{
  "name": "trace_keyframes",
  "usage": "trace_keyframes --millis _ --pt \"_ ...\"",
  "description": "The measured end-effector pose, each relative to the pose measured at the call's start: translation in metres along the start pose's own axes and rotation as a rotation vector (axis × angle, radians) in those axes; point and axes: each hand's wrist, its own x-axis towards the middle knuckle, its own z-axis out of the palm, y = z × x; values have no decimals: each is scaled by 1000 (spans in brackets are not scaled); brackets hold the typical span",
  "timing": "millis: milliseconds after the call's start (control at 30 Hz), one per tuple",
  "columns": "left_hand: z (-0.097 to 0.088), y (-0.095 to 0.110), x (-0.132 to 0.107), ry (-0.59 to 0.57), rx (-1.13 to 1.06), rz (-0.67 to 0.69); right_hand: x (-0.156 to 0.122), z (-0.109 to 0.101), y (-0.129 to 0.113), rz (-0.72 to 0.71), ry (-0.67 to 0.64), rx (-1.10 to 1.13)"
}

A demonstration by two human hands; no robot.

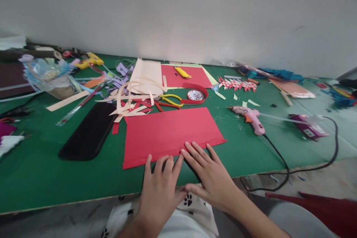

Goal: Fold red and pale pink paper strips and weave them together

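A sheet of red paper (167,130) lies flat on the green table in front of me, with a narrow fold along its near edge. My left hand (161,184) rests its spread fingertips on that folded edge, left of the middle. Beside it, my right hand (209,173) lays its outstretched fingers on the same edge, further right. The two hands nearly meet at the index fingers and thumbs. Neither hand grasps anything. Just beyond the sheet are pliers (171,101) with yellow and red handles, and a coil of red paper strip (205,91) around a small round tin (195,96).
Left of the sheet lies a black phone-like slab (89,132). A pink glue gun (252,117) with a cord sits to the right, near a purple box (308,126). Paper strips (131,100), a yellow cutter (182,73) and a woven red-white piece (237,83) lie behind.
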Motion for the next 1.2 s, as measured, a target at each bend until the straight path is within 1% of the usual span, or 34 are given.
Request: trace_keyframes --millis 100,167,233,267,367,500,600,700,800,833,933,1000,1100,1200 --pt "3 -4 -4 52 6 12 0 1 2 4 6 -1" --pt "5 -11 -10 104 41 1 0 2 2 -7 5 -10" --pt "7 -22 -18 165 97 7 0 4 2 -16 -7 -20" --pt "7 -28 -23 204 123 35 0 4 2 -17 -14 -24" --pt "5 -47 -36 259 181 88 0 4 2 -7 -25 -33" --pt "-4 -63 -49 271 275 102 -1 4 1 -9 -20 -45" --pt "-7 -69 -56 272 311 84 -2 4 1 -12 -15 -47" --pt "-7 -74 -59 249 316 91 -2 4 -2 12 -14 -41" --pt "-4 -79 -59 224 327 117 6 4 -14 46 1 -13" --pt "-4 -80 -59 214 332 124 10 5 -21 37 4 4" --pt "-4 -83 -58 184 341 142 24 7 -41 -61 2 73" --pt "-5 -82 -58 188 347 150 31 8 -48 -107 -4 117" --pt "-6 -81 -57 212 353 150 30 6 -44 -106 -33 146" --pt "-6 -82 -57 222 340 139 20 2 -25 -61 -59 121"
